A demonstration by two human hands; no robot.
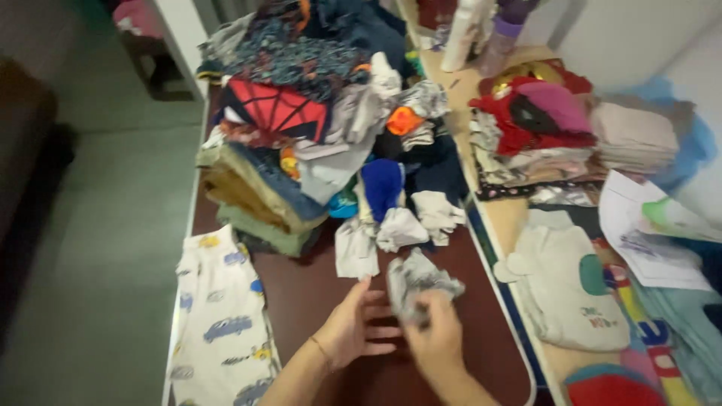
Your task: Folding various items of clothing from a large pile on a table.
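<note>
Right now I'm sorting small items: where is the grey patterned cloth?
In the head view, the grey patterned cloth is low and centre on the dark brown table, in the right hand, with the left hand beside it.

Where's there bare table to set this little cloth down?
Bare brown table lies between the car-print pants and the left hand, below the folded stack. The right hand grips a grey cloth. Farther back, clothes crowd everything.
</note>
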